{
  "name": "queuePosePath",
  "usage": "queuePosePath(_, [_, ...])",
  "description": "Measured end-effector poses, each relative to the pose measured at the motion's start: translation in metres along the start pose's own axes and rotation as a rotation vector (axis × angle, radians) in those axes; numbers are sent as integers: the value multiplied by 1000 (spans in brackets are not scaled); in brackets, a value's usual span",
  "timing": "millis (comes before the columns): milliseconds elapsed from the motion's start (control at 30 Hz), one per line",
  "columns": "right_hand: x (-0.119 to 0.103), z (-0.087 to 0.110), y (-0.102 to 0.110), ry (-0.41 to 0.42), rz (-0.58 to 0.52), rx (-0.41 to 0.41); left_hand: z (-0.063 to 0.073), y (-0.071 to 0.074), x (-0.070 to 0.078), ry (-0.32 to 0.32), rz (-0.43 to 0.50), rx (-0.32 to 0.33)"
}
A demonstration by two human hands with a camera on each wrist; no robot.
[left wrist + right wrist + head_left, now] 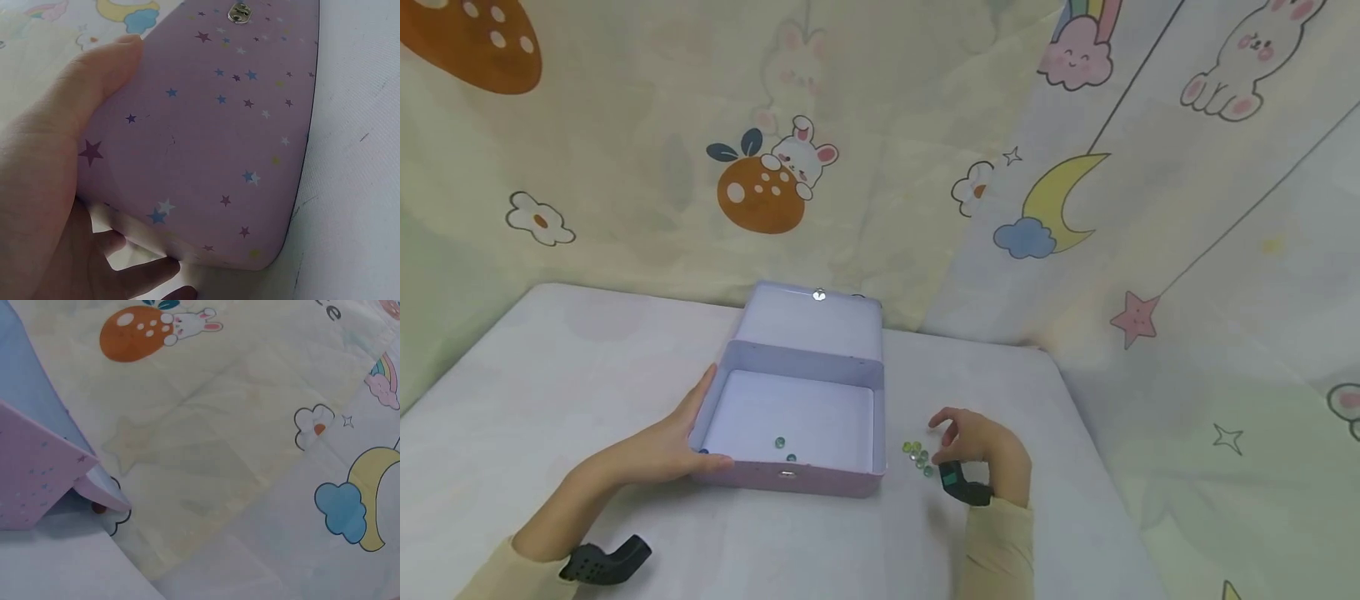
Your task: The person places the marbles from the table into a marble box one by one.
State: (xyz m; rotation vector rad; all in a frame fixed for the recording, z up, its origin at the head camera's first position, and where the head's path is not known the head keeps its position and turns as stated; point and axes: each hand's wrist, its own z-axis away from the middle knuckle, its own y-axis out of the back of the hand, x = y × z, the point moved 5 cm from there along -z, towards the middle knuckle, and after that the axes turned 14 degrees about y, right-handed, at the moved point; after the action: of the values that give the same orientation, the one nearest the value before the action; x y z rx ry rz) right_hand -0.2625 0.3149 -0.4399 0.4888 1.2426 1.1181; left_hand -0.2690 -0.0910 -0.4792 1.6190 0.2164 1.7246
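A lidded tin box (786,477), pink with small stars outside and pale inside, stands with its lid (812,321) laid back. My left hand (658,446) grips its front left corner, thumb on the front wall and fingers along the left side; the left wrist view shows the hand (69,144) against the starry wall. Inside lie a green glass marble (780,442) and another marble (792,457) by the front wall. Right of the box, several green marbles (921,458) sit in a cluster. My right hand (973,437) is beside them, thumb and forefinger apart.
Everything stands on a white-covered table (610,358). Behind and to the right hangs a printed cloth (887,167) with bunnies, flowers and a moon. Each wrist wears a black device, the left device (606,562) close over the table.
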Motion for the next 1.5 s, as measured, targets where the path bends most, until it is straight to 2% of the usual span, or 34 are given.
queuePosePath(200, [3,-6,-12,10,-21,-65,2,0,-1,-2,2,-1])
queuePosePath(333, [6,-10,-19,-72,-21,-87,0,0,-1,-4,10,-9])
queuePosePath(433, [9,-11,-22,-121,-27,-75,-1,0,-1,-2,9,-14])
queuePosePath(500, [10,-12,-22,-126,-31,-61,0,0,-1,-5,6,-15])
queuePosePath(1000, [21,-13,-16,-81,8,9,3,2,3,-15,18,-18])
queuePosePath(1500, [23,-13,-8,-78,45,91,0,0,-2,-16,18,-9])
